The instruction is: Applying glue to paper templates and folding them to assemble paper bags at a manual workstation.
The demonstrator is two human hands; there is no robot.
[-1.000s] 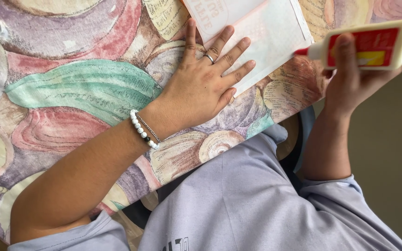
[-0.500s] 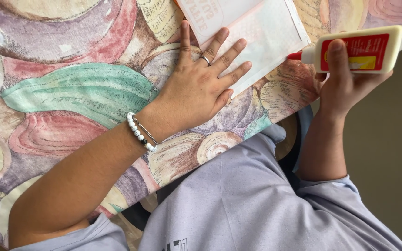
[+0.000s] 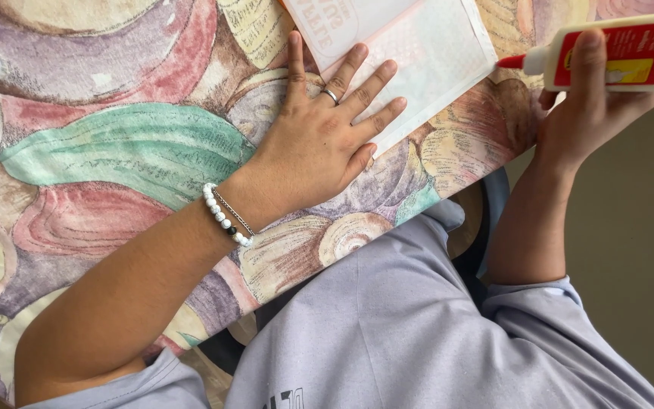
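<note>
My left hand [image 3: 325, 136] lies flat with fingers spread on the near corner of a white paper sheet [image 3: 433, 53] at the table's top middle. It wears a ring and a white bead bracelet. My right hand [image 3: 588, 113] grips a white glue bottle [image 3: 622, 53] with a red and yellow label. The bottle lies sideways, its red nozzle pointing left at the right edge of the paper.
The table carries a cloth [image 3: 115, 151] printed with large shells in green, pink, purple and tan. Its edge runs diagonally from lower left to upper right. My lap in a lilac shirt [image 3: 418, 326] fills the bottom. Plain floor [image 3: 645, 250] shows at right.
The glue bottle in my right hand has moved left and down, bringing its red nozzle to the paper's edge. My left hand stays flat on the sheet.
</note>
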